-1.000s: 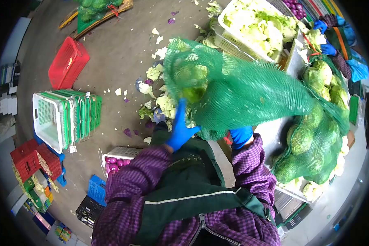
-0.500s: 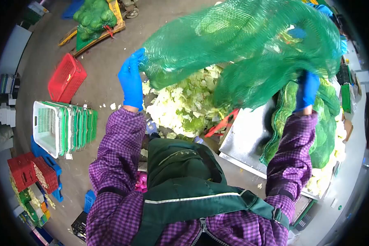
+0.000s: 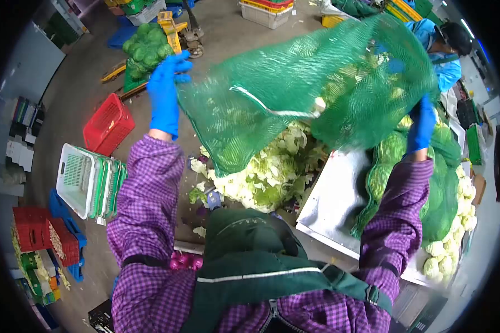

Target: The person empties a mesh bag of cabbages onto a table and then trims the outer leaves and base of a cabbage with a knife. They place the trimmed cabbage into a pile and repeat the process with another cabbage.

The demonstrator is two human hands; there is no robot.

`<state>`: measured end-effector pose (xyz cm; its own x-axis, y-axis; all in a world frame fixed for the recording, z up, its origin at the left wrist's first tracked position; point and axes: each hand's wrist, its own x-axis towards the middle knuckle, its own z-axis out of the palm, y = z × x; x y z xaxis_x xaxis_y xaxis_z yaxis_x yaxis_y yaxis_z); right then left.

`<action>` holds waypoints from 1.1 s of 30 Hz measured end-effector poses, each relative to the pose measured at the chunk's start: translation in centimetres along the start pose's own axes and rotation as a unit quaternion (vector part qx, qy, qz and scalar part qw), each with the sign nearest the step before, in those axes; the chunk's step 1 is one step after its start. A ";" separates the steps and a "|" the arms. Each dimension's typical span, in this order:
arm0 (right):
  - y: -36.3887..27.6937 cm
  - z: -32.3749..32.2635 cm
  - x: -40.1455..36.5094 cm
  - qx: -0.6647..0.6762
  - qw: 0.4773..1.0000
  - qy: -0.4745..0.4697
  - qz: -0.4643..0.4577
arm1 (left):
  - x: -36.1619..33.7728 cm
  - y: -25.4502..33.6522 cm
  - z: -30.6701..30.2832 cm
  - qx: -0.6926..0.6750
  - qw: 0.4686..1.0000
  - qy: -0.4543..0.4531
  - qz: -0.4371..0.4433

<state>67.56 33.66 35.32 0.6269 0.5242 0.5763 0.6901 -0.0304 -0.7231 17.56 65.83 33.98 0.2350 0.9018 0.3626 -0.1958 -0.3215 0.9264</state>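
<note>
A large green mesh bag [image 3: 272, 72] is spread in the air between my two blue-gloved hands, with a white cord across it. My left hand [image 3: 165, 91] is at the bag's left corner, its fingers apart. At the bag's right side, my right hand [image 3: 422, 126] is closed on the mesh, its fingertips partly hidden. Below the bag lies a heap of cut cabbage leaves [image 3: 266, 175]. Filled green mesh sacks [image 3: 441, 194] rest on the metal table [image 3: 336, 194] at the right, beside loose pale cabbages [image 3: 441, 258].
A co-worker in blue [image 3: 447, 69] is at the upper right. To the left are a red crate [image 3: 110, 126], stacked white and green crates [image 3: 75, 177] and dark red crates [image 3: 32, 230]. A cabbage sack [image 3: 147, 50] sits on a cart at the upper left.
The view has tilted up, showing more of the far floor and the co-worker. The mesh bag has swung down at its left end and spread out, and my left hand's fingers have opened.
</note>
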 end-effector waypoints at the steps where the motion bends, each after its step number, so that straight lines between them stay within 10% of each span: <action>1: -6.7 0.9 -1.0 0.342 0.931 0.050 0.120 | -0.8 -0.7 -0.1 -0.002 1.000 -0.006 -0.004; 7: -4.2 6.7 -5.8 0.013 0.994 -0.006 0.109 | -4.6 -3.1 0.0 0.060 0.976 -0.125 -0.167; 9: -14.6 5.4 -5.5 0.362 0.912 0.030 0.190 | -5.8 -2.3 0.1 0.062 0.974 -0.113 -0.189; 13: -10.9 10.1 -7.3 0.177 0.977 -0.079 0.092 | -9.5 -3.5 3.9 -0.079 0.883 -0.454 -0.093; 15: -18.2 11.6 -9.4 0.311 0.911 -0.130 0.240 | -14.4 -1.3 8.8 -0.176 0.827 -0.468 -0.257; 17: -21.3 12.4 -10.7 0.236 0.927 -0.242 0.163 | -16.8 -0.5 12.2 -0.015 0.850 -0.522 -0.069; 19: -21.6 12.9 -11.6 0.287 0.863 -0.400 0.111 | -17.4 -1.2 13.8 -0.033 0.899 -0.434 -0.054; 20: -21.2 11.8 -11.8 0.324 0.874 -0.330 0.149 | -16.7 -1.6 13.6 -0.143 0.914 -0.347 -0.155; 25: -5.4 15.1 -19.0 0.105 0.960 -0.258 -0.012 | -14.3 3.9 9.3 -0.401 0.808 -0.160 -0.401; 27: -1.0 19.9 -28.4 0.021 0.900 -0.436 0.018 | -14.4 4.4 8.9 -0.426 0.789 -0.156 -0.415; 28: 0.1 22.6 -32.4 0.072 0.853 -0.516 0.020 | -14.6 3.2 8.4 -0.416 0.778 -0.137 -0.450; 29: 7.9 29.6 -42.4 0.433 0.762 -0.464 0.126 | -14.8 2.3 7.6 -0.405 0.767 -0.118 -0.483; 33: -9.1 25.3 -29.9 0.317 0.765 -0.431 0.358 | -14.9 1.6 3.7 -0.390 0.742 -0.098 -0.537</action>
<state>33.39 39.81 14.99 0.1020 0.9413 -0.3217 -0.2046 -0.2966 -0.9328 17.24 50.79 30.47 0.7726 0.4336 -0.4638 -0.2687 0.8851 0.3799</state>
